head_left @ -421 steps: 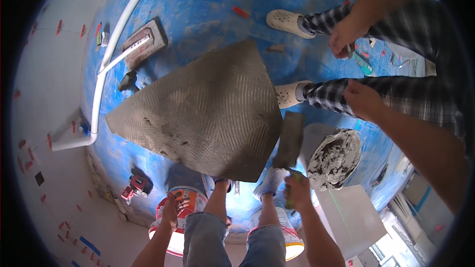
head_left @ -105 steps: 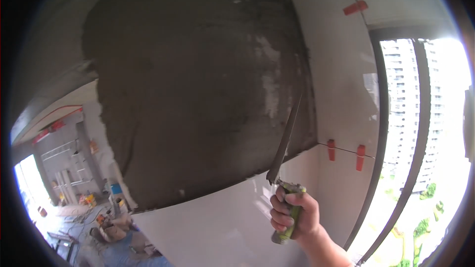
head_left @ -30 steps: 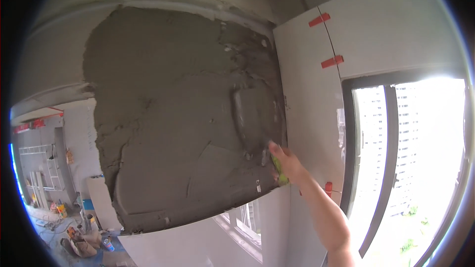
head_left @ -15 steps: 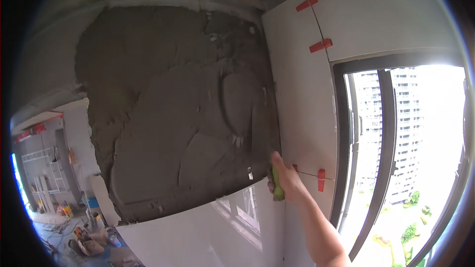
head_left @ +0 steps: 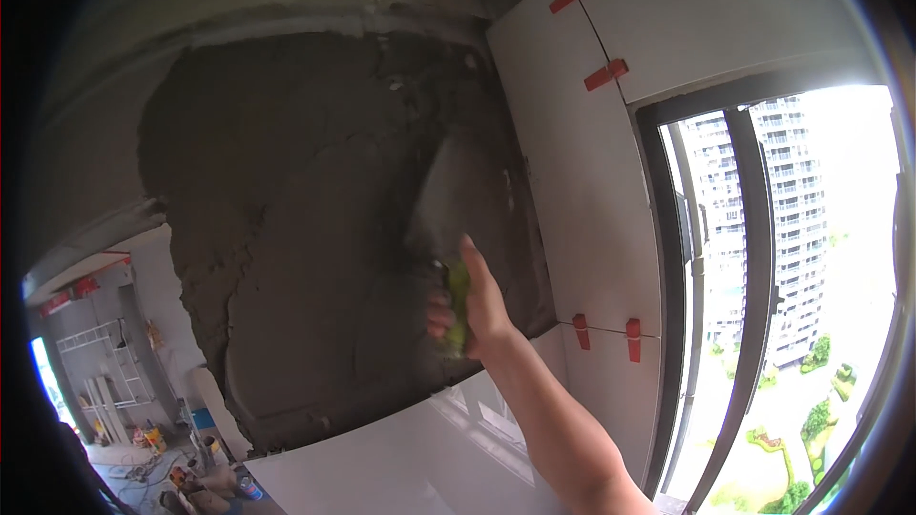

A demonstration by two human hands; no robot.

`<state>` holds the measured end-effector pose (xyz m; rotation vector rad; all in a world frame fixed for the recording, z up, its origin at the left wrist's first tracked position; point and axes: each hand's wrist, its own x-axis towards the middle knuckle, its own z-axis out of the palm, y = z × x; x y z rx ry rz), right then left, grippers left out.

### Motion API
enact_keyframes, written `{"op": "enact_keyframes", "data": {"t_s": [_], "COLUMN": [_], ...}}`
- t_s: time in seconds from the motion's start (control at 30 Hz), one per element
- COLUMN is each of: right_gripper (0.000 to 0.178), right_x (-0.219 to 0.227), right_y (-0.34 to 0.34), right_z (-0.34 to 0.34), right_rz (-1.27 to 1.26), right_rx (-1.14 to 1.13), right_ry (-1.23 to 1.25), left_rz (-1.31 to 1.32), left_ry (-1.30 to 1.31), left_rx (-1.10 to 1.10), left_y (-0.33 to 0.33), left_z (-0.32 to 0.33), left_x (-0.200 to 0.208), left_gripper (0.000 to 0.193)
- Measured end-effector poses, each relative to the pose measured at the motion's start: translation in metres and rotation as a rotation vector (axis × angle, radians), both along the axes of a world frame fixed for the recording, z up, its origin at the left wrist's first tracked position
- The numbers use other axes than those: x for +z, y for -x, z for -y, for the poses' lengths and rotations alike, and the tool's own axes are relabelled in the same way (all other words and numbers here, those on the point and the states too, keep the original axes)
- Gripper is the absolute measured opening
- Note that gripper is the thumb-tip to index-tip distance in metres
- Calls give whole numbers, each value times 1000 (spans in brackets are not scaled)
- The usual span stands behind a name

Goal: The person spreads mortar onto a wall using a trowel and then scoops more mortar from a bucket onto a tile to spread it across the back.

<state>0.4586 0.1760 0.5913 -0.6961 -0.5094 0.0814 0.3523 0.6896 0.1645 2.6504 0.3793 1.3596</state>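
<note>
My right hand is closed around the green handle of a trowel. The trowel's blade points up from my fist and looks smeared by motion. It lies against or just in front of a wall area coated with wet grey mortar; whether it touches cannot be made out. Ridges and sweep marks run through the mortar, and its left edge is ragged. Below it is a glossy white tile with a window's reflection in it. My left hand is out of the picture.
Pale tiles cover the adjoining wall, with red levelling wedges in the joints. A dark-framed window stands at the right. At lower left, an opening shows a room with a white rack and clutter on the floor.
My right hand has moved left and up with the trowel, from beside the corner to over the mortar. The trowel's blade now shows above the fist. The whole view has shifted slightly.
</note>
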Motion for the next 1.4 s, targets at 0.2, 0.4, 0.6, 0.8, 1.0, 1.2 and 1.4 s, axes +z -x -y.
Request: {"op": "enact_keyframes", "data": {"t_s": [0.2, 0.4, 0.6, 0.8, 1.0, 1.2, 1.4], "right_gripper": [59, 40, 50, 52, 47, 45, 44], "right_x": [37, 24, 49, 53, 67, 107, 173], "right_y": [20, 43, 26, -18, -53, -59, -37], "right_z": [-15, 56, 114, 140, 129, 98, 62], "right_rz": [139, 486, 249, 109, 116, 121, 237], "right_rx": [155, -10, -771, -763, -578, -381, -478], "right_ry": [293, 332, 321, 353, 295, 111, 226], "left_rz": [47, 107, 147, 156, 159, 175, 206], "left_ry": [-73, -108, -135, -153, -156, -126, -102], "left_rx": [-40, -35, -12, -22, -11, 11, -4], "left_y": [-38, -53, -68, -99, -128, -155, -196], "left_z": [3, 2, -7, -10, -30, -49, -51], "left_x": [34, 54, 65, 64, 49, 21, 10], "left_gripper": [37, 37, 37, 37, 37, 37, 36]}}
